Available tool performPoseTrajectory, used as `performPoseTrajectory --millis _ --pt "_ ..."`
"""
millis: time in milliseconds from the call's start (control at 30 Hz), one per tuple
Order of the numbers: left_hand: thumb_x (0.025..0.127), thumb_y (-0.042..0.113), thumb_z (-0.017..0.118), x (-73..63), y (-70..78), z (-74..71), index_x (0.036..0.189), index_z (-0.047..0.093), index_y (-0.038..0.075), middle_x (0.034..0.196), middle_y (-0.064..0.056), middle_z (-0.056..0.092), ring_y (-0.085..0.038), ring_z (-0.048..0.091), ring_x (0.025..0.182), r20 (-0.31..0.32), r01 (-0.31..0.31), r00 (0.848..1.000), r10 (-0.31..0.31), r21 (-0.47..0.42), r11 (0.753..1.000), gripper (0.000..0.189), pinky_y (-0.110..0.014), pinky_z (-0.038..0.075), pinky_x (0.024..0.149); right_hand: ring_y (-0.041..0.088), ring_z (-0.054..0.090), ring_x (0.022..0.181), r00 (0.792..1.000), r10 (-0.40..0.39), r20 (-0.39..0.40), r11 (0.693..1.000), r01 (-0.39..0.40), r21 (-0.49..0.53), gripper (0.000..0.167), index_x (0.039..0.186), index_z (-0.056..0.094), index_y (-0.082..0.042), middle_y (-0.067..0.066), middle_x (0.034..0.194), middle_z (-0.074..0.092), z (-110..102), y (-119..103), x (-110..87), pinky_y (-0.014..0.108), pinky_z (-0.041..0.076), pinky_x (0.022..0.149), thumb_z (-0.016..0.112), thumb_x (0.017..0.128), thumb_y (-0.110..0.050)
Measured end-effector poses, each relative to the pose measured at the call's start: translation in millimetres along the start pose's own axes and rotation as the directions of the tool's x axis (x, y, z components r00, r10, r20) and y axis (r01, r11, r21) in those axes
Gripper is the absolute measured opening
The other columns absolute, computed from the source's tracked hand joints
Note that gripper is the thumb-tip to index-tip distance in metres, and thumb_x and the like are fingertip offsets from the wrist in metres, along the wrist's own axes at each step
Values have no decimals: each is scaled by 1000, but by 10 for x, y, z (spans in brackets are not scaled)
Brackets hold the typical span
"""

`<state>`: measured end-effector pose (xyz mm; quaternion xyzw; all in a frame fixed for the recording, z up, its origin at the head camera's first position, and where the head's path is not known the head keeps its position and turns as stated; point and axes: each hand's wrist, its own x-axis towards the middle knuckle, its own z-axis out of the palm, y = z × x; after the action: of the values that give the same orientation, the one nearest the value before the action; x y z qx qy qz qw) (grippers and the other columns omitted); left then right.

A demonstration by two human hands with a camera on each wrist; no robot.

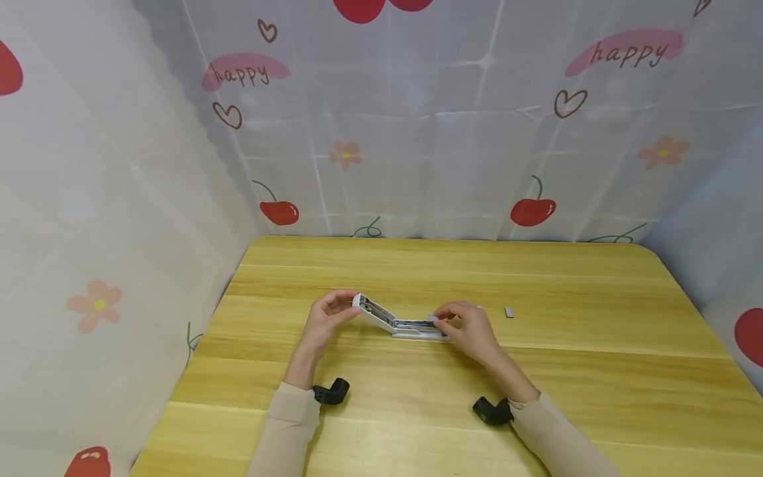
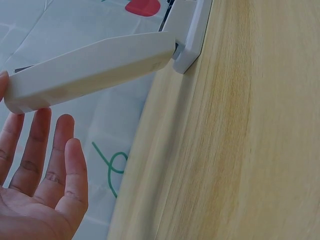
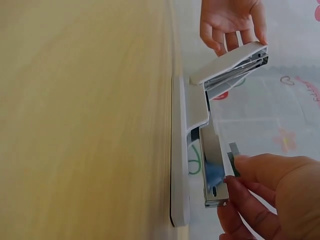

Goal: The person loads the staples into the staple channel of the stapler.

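A white stapler [image 1: 420, 335] stands on the table with its top cover swung up to the left and its metal magazine exposed. My left hand [image 1: 324, 322] holds the raised end of the cover [image 2: 95, 72], thumb on one side and fingertips on the other. At the magazine [image 3: 212, 150], my right hand [image 1: 473, 331] pinches a small grey strip of staples [image 3: 233, 149] between thumb and index finger. The strip is held right beside the open channel, partly hidden by the thumb. My other right fingers lie close to the magazine's front end.
Another small grey strip [image 1: 508, 312] lies on the wooden table [image 1: 596, 371] to the right of my right hand. A black wrist device [image 1: 332, 391] is on the left wrist and another [image 1: 493, 411] on the right. A printed curtain [image 1: 417, 165] hangs behind the table.
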<state>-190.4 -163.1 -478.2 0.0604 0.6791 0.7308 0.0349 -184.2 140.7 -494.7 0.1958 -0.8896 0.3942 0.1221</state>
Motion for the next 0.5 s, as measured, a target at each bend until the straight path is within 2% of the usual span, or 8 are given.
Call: performPoseTrajectory --millis 267,500 --pt "87 -2 68 -3 3 1 121 57 -10 103 7 66 -9 64 95 8 -9 1000 9 0 1000 36 -21 55 82 22 62 85 999 -8 39 999 9 -31 10 92 75 -9 3 90 73 51 -26 27 42 49 79 77 83 -12" --pt "87 -3 68 -11 11 1 121 57 -11 104 6 66 -9 64 95 5 -5 1000 5 -4 1000 36 -21 54 83 20 63 83 998 -51 43 998 53 -31 10 92 75 -9 3 91 72 77 -26 27 37 50 73 78 82 -11"
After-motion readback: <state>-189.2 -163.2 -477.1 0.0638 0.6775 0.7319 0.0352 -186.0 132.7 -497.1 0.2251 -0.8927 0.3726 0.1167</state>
